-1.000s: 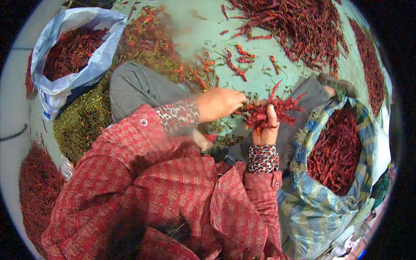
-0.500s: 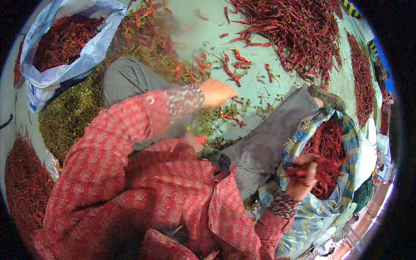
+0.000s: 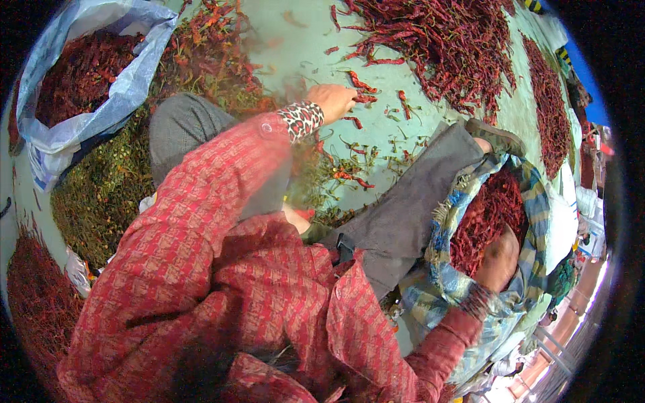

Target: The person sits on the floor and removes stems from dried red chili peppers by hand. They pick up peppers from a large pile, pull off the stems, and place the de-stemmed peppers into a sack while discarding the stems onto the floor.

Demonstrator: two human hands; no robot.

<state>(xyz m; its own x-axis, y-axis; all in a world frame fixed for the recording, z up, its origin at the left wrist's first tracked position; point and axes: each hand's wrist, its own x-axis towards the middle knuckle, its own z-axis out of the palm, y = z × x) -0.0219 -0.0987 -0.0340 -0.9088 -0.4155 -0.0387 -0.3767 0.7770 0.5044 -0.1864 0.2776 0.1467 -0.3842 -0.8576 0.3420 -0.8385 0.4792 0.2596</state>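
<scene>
My left hand (image 3: 331,102) reaches over the pale green ground sheet, fingers curled together at the end of a dried red chilli (image 3: 365,99). Another red chilli (image 3: 361,82) lies just beyond its fingertips. On the right, my right hand (image 3: 498,260) is down inside a blue-and-yellow checked sack (image 3: 443,269), against a mass of dark red chillies (image 3: 490,208). Blur and the sack's contents hide its fingers. Stems and scattered chillies (image 3: 349,176) lie between my legs.
A white-and-blue sack (image 3: 144,75) of chilli pieces stands at the far left beside a green stem pile (image 3: 101,201). A large chilli heap (image 3: 443,47) lies at the back, with another heap (image 3: 545,107) further right. My grey-trousered leg (image 3: 396,215) stretches toward the checked sack.
My left hand has moved away from me, up to the chillies on the sheet. My right hand has gone from above the sack, holding chillies, to lower at its right inner side.
</scene>
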